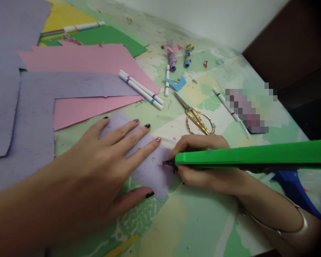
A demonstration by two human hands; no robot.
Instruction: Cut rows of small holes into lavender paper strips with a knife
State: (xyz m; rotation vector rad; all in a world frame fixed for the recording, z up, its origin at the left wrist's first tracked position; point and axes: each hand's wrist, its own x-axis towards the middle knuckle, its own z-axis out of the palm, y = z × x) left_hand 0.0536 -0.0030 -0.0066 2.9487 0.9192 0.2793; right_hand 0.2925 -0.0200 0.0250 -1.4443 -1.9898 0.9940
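A small piece of purple paper with a little hole in it lies on the patterned tablecloth. My left hand rests spread over the paper, fingers apart. At the paper's right edge, my right hand is closed around a long green tool that extends to the right edge of the view. Its dark tip is just above or touching the paper; I cannot tell which. Beyond my right hand lie gold-handled scissors with the blades pointing up-left.
Large purple, pink and green sheets cover the left and back. Two white markers lie across them. Farther back are paper rolls, a blue scrap and another marker. A blue object is behind my right wrist.
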